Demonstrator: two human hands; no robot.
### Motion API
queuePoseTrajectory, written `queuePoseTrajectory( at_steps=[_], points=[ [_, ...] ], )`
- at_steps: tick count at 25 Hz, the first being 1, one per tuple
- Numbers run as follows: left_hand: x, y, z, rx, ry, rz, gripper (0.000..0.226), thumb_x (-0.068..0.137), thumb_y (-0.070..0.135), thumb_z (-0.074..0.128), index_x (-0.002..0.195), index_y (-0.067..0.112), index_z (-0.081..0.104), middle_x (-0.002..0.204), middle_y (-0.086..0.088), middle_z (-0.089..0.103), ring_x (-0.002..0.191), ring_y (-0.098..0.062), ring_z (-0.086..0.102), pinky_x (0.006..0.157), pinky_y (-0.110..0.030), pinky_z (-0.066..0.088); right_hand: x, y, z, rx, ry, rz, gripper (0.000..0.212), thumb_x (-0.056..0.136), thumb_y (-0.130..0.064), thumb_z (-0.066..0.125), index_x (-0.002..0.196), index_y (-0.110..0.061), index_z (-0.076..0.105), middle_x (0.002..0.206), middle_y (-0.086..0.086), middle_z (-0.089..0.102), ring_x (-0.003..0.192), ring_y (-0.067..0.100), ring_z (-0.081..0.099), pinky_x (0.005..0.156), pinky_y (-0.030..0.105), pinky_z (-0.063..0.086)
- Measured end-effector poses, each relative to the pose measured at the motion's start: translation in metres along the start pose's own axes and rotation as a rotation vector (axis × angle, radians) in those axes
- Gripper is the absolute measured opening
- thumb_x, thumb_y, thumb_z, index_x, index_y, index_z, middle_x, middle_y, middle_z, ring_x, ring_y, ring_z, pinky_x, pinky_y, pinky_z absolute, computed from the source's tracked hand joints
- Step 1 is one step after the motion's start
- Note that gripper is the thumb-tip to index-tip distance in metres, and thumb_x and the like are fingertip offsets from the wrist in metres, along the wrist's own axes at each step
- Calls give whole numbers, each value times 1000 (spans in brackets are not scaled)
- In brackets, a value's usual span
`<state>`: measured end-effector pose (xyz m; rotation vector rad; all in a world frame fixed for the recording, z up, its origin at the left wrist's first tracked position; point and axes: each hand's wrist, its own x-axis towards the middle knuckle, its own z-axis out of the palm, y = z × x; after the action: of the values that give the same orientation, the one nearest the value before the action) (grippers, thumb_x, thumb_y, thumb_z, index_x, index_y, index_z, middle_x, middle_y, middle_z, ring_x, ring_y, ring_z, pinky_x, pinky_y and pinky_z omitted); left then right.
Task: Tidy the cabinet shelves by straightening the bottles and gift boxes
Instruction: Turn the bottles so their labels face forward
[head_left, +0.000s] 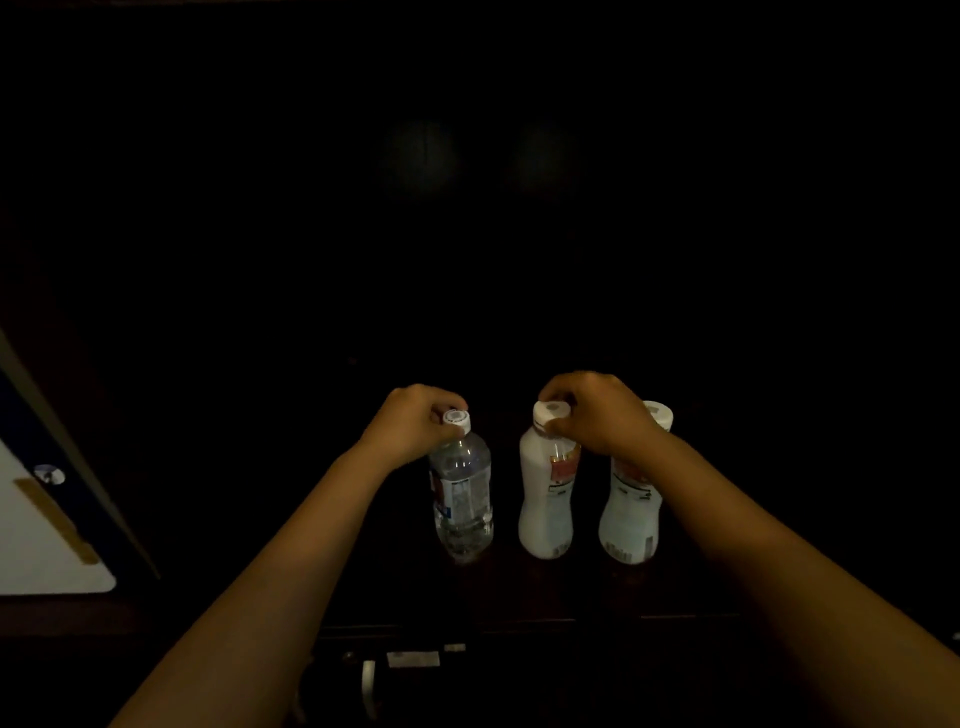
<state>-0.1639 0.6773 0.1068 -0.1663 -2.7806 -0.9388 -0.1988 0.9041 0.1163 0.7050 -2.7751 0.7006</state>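
Note:
Three bottles stand upright in a row on a very dark shelf (519, 587). The leftmost is a clear water bottle (461, 499) with a white cap, and my left hand (415, 421) grips it at the cap and neck. In the middle is a white milky bottle (545, 499) with a red label; my right hand (597, 415) is closed over its white cap. A second white bottle (631, 514) stands to the right, partly hidden behind my right wrist. No gift boxes are visible in the dark.
The cabinet interior above and behind the bottles is almost black. A white panel with a blue edge (41, 530) leans at the far left. Below the shelf's front edge sit a metal handle (368, 680) and a small pale label (413, 659).

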Motion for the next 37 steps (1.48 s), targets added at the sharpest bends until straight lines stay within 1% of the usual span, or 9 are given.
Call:
queuePoseTrajectory(
  at_steps=[3,5,7,10,16,20,26,32,37],
  points=[
    [7,-2,-2,-28,-77,26,38,77,13,71,115,15,64,116,-5,68,100,-13,62,87,-22,46,5,2,2,74,-54,-39,51,75,-23,70,123,-17,52,121,8,60,110,24,57,89,36,49],
    [9,-2,1,-29,-55,1,49,75,22,74,121,16,58,113,-5,67,97,-14,62,84,-23,46,8,-1,8,-12,20,14,61,71,-37,72,124,-15,51,120,9,59,109,27,56,86,39,50],
    [10,0,6,15,23,-34,52,69,31,78,115,15,59,99,-3,66,89,-15,62,75,-23,47,12,-5,14,-95,115,75,54,68,-43,73,109,-11,59,108,11,63,98,28,59,75,38,51],
    [12,4,15,30,64,-13,28,70,22,78,92,12,65,88,-6,67,85,-18,64,62,-18,45,15,-6,17,-52,85,51,34,72,-33,72,95,-8,65,99,13,68,88,26,61,69,33,47],
    [15,-1,1,-35,-150,84,36,80,7,67,116,10,62,122,-8,64,115,-18,58,92,-23,43,15,-3,2,115,-160,-93,57,76,-17,69,129,-18,47,130,6,56,117,16,52,90,21,40],
    [12,-1,11,28,3,36,53,70,27,78,117,14,58,102,-1,60,96,-15,58,76,-23,44,8,-8,11,9,77,7,66,69,-34,75,126,-15,47,115,10,58,104,23,57,76,26,42],
    [14,-3,16,28,60,60,19,72,17,75,88,13,66,93,-3,68,82,-9,59,62,-12,39,4,-8,10,72,47,-1,57,71,-28,74,122,-14,52,110,10,64,94,17,58,76,24,43],
    [9,2,13,-14,4,93,32,75,11,73,106,10,67,111,-7,69,90,-6,56,79,-19,43,4,-9,9,140,-19,-57,56,76,-19,70,127,-17,48,119,10,61,107,18,57,89,25,45],
    [3,8,12,-22,7,91,35,77,10,71,112,8,65,117,-9,67,102,-15,60,79,-16,42,4,-8,6,154,-102,-88,58,77,-14,69,129,-15,45,123,10,59,113,18,55,92,22,43]
  ],
)
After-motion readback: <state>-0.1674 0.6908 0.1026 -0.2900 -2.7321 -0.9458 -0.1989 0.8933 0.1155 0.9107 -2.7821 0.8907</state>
